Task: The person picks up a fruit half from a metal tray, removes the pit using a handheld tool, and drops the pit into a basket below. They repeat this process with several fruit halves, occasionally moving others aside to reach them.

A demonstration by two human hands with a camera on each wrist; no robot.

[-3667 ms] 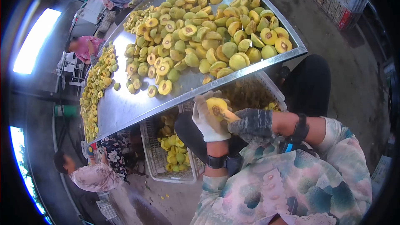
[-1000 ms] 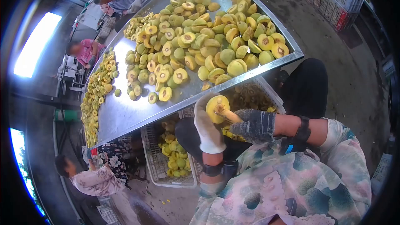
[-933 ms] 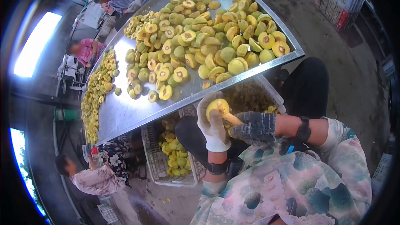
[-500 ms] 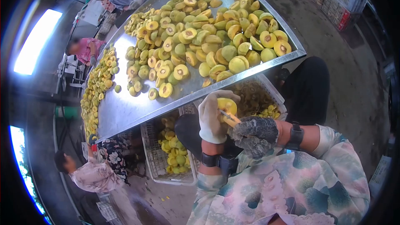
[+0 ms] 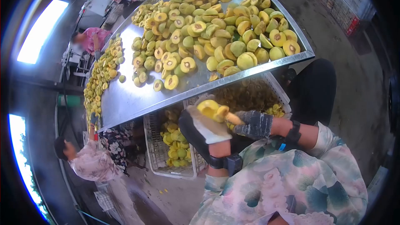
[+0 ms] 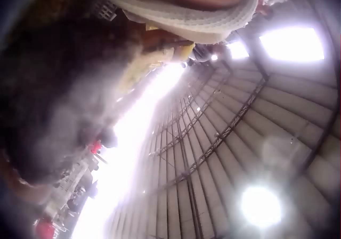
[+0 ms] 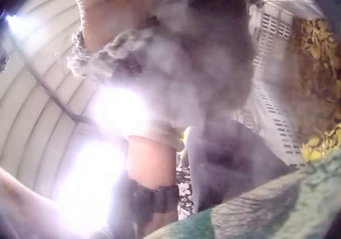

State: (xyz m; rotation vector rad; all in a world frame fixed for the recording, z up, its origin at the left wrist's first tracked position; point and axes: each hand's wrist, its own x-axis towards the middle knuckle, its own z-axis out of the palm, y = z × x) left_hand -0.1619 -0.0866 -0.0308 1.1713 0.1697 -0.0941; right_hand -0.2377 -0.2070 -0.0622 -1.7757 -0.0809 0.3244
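Observation:
In the head view my left hand (image 5: 203, 121), in a white glove and slightly blurred, holds a yellow peach half (image 5: 205, 106), its cut face showing a hollow. My right hand (image 5: 256, 124), in a dark grey knit glove, grips a tool with a pale wooden handle (image 5: 235, 119). A small round yellow-brown piece (image 5: 222, 111) shows at the tool's tip, right at the peach half's edge; the tip itself is hidden. The left wrist view shows the white glove's cuff (image 6: 186, 23). Glare washes over the grey glove (image 7: 197, 63) in the right wrist view, hiding the fingers.
A metal-rimmed table (image 5: 166, 99) bears heaps of peach halves (image 5: 196, 37). Below stand a crate (image 5: 152, 152) with yellow halves and another crate (image 5: 280, 86) with brownish scraps. Several people work around the table; stacked crates (image 5: 343, 6) stand back right.
Earlier the peach half's brown centre faced the tool; now a hollow shows and a round piece is at the tip. The left hand has tilted left, and the head view has shifted slightly.

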